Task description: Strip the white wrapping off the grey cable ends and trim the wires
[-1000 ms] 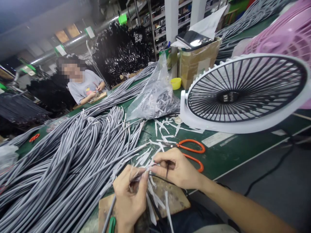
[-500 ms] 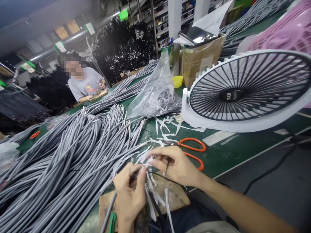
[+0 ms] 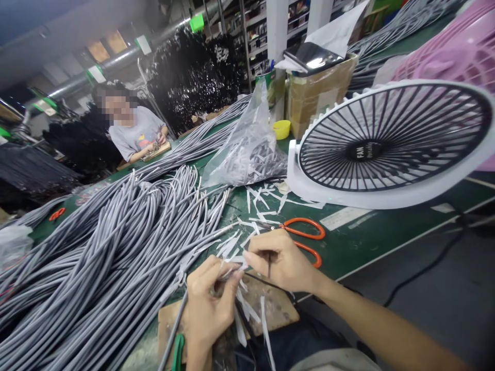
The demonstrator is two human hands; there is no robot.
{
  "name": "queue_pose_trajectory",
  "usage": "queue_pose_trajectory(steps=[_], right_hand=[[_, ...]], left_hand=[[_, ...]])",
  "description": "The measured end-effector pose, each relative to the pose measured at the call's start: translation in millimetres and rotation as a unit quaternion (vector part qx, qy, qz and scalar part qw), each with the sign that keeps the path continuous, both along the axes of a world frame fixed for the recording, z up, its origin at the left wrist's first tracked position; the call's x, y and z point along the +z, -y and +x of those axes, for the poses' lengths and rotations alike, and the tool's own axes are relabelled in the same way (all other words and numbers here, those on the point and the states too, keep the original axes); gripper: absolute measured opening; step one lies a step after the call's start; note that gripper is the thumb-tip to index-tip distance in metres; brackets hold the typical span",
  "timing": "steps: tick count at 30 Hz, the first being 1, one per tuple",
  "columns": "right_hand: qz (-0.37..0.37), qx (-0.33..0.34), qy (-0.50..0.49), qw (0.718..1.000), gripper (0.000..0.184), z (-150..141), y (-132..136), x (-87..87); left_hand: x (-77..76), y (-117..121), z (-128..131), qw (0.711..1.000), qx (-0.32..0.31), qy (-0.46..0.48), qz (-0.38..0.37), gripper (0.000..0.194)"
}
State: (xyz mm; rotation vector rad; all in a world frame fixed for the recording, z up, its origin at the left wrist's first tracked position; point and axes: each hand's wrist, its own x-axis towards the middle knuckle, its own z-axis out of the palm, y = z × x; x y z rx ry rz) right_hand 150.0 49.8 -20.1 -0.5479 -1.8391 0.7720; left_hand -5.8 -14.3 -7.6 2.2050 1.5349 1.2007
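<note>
My left hand (image 3: 211,299) is pinched around the end of a grey cable (image 3: 174,332), whose length runs down from the palm to the lower edge. At the thumb tip a bit of white strip (image 3: 240,260) shows beside the cable end. My right hand (image 3: 280,263) is closed, its thumb and forefinger meeting at that white strip; a thin dark piece sticks out below its curled fingers. Under both hands lies a worn wooden board (image 3: 276,309) with white scraps (image 3: 249,309) on it. Orange-handled scissors (image 3: 305,229) rest just beyond my right hand.
A large heap of grey cables (image 3: 100,247) covers the left side. Behind the hands stand a clear bag of scraps (image 3: 251,159), a white fan (image 3: 371,196) and a cardboard box (image 3: 319,98). A green-handled tool (image 3: 178,350) lies near my left wrist. Another person (image 3: 137,131) sits across the table.
My right hand has shifted slightly right, and its fingers have drawn in closer around the strip. My left hand has moved a little to the right and turned slightly.
</note>
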Motion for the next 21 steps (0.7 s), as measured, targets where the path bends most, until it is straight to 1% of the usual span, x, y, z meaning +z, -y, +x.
queue_pose_trajectory(steps=[3,6,8,9,10,11,12,13,15,17,18,19,21], right_hand=[[0.124,-0.019,0.061,0.990,0.033,1,-3,-3.1],[0.268,-0.071,0.112,0.954,0.032,-2,-6,-10.2],[0.349,-0.089,0.103,0.927,0.030,-5,-5,-14.1],[0.372,-0.093,0.090,0.919,0.030,-7,-3,-15.0],[0.379,-0.089,0.076,0.918,0.029,-9,-1,-15.2],[0.369,-0.088,0.058,0.924,0.027,-11,1,-14.7],[0.339,-0.095,0.037,0.935,0.024,-12,3,-13.6],[0.291,-0.106,0.016,0.951,0.021,-13,4,-12.0],[0.162,-0.136,-0.027,0.977,0.020,-14,6,-8.5],[0.027,-0.148,-0.042,0.988,0.020,-15,5,-5.3],[-0.025,-0.135,-0.037,0.990,0.018,-15,4,-4.0],[-0.060,-0.115,-0.030,0.991,0.017,-15,3,-2.9],[-0.080,-0.067,-0.019,0.994,0.020,-16,2,-1.3]], left_hand=[[0.3,-2,0,0.999,0.018,-0.044,-0.020,0.018],[-2.5,-6,-2,0.994,0.074,-0.074,-0.042,0.020],[-4.7,-8,-3,0.989,0.124,-0.052,-0.054,0.020],[-5.4,-8,-3,0.988,0.141,-0.029,-0.056,0.020],[-5.8,-8,-3,0.987,0.150,-0.005,-0.055,0.020],[-5.7,-8,-3,0.987,0.152,0.018,-0.050,0.020],[-5.3,-8,-3,0.987,0.153,0.038,-0.042,0.020],[-4.8,-7,-3,0.987,0.152,0.053,-0.030,0.020],[-3.8,-5,-4,0.986,0.150,0.068,0.000,0.020],[-3.5,-4,-4,0.987,0.144,0.064,0.032,0.018],[-3.6,-3,-4,0.988,0.138,0.057,0.044,0.017],[-3.7,-2,-5,0.989,0.131,0.049,0.053,0.017],[-4.0,-2,-5,0.990,0.121,0.040,0.057,0.016]])
